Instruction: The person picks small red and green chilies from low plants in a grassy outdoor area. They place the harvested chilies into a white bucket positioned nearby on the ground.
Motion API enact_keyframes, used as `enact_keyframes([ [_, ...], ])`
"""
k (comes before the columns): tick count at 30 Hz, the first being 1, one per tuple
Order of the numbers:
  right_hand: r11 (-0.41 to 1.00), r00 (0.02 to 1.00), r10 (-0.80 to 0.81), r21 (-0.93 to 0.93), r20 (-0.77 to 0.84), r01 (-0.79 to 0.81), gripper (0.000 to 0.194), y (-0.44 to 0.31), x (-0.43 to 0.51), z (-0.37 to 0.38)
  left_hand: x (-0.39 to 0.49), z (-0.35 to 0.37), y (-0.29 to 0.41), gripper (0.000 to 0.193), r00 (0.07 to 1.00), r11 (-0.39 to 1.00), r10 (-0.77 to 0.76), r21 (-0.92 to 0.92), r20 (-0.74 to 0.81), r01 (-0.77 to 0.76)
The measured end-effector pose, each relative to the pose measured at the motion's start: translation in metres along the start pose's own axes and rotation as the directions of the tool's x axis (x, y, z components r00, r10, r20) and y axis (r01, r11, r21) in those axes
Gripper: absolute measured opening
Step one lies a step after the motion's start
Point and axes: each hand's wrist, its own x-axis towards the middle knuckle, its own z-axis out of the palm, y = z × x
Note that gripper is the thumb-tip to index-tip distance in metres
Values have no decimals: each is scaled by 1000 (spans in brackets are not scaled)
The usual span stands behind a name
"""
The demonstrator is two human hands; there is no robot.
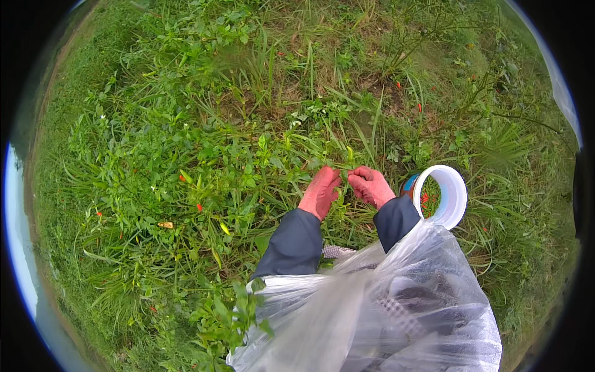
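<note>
Both hands reach into leafy chili pepper plants [279,162] in front of me. My left hand [320,191] is among the leaves with its fingers bent; whether it grips anything is hidden. Close on its right, my right hand [370,187] has thumb and fingers together at a green stem or leaf, too small to tell. A pale green chili pepper [350,153] stands just above and between the hands. To the right of my right hand, a white plastic bucket [458,197] lies tilted in the grass, its mouth showing red and green chilies [425,203] inside.
Red and green chilies [186,176] hang in dense foliage on the left. Thin branches [483,93] spread at the upper right over grass and bare soil. A clear plastic sheet [372,316] covers my body and reaches the bucket's lower edge. Leafy stems [223,316] rise beside it.
</note>
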Motion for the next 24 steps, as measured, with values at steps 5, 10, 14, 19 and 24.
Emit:
enact_keyframes([
  [5, 933, 968, 114, -309, -225, -181, 15, -20, -31, -8, 22, 27, -4, 32, 1000, 971, -9, -239, -15, 5],
  [10, 966, 904, -258, -62, -342, 252, 19, -43, -23, -6, 15, 36, -3, 29, 988, 998, -6, -57, -151, -3],
  [14, 940, 950, -221, -308, -221, 146, 19, -29, 8, 4, 11, 38, -2, 31, 976, 994, 107, 58, -192, -98],
  [19, 977, 997, -56, 202, -53, 65, 14, -7, 30, -6, 23, 31, -24, 27, 914, 979, 162, -56, -372, -196],
  [24, 764, 970, -176, 645, 165, 29, 19, -18, 28, -6, 30, 10, -58, 19, 881, 957, 290, 144, -374, -254],
])
